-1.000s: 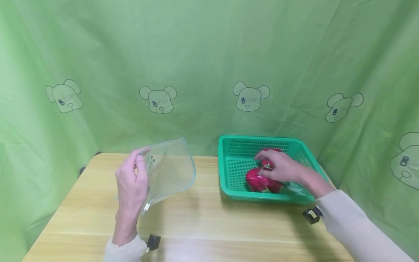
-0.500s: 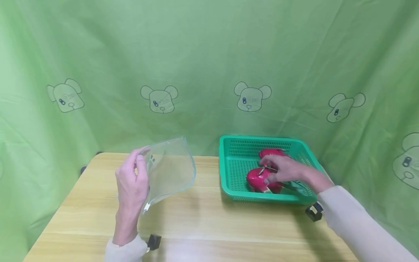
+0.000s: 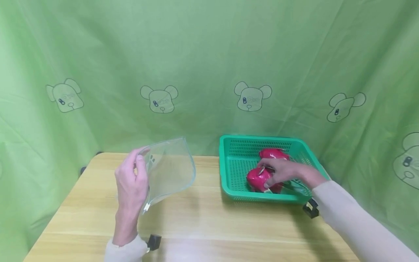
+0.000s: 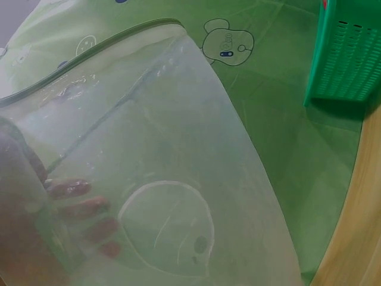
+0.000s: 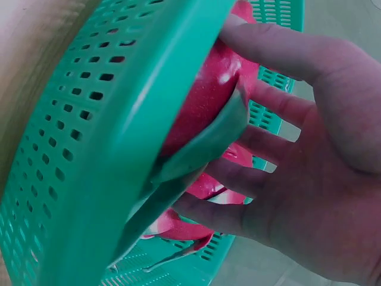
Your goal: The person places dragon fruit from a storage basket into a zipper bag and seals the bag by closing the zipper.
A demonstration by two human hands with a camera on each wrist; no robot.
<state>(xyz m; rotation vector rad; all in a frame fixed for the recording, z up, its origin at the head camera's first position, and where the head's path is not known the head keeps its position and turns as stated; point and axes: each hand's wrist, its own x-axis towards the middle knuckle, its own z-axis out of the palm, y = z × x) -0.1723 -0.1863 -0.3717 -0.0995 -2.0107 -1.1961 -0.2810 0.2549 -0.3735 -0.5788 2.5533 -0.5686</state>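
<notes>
The near fruit (image 3: 256, 179), red and glossy, lies in the basket (image 3: 248, 196) close behind the front rim; whether its underside rests on the basket floor cannot be told. The right hand (image 3: 285, 171) holds it, thumb on the near side and fingers round the far side. In the right wrist view the fingers spread slightly apart behind it, and a green scale (image 5: 208, 146) of the fruit slants down beside the rim. The far fruit (image 3: 274, 153), also red, sits behind, toward the back wall. To the left of both, a strip of slotted floor reaches to the left wall. The right forearm crosses above the basket's right-hand side.

The left hand (image 3: 132, 182) pinches the clear bag (image 3: 173, 167) along its left edge, thumb bent and fingers curled; the left wrist view shows those fingers through the film. The bag hangs tilted over the table (image 3: 196, 229), its upper corner pointed, its right edge bowing toward the basket. A white slider (image 3: 146, 207) sits at its lower left corner. Whether the bag's mouth stands parted cannot be told.

Bag and basket are apart, with a stretch of wood between them, and more wood runs from the basket's front toward the person. The basket stands at the table's far right, its back rim near the green curtain (image 3: 203, 43).
</notes>
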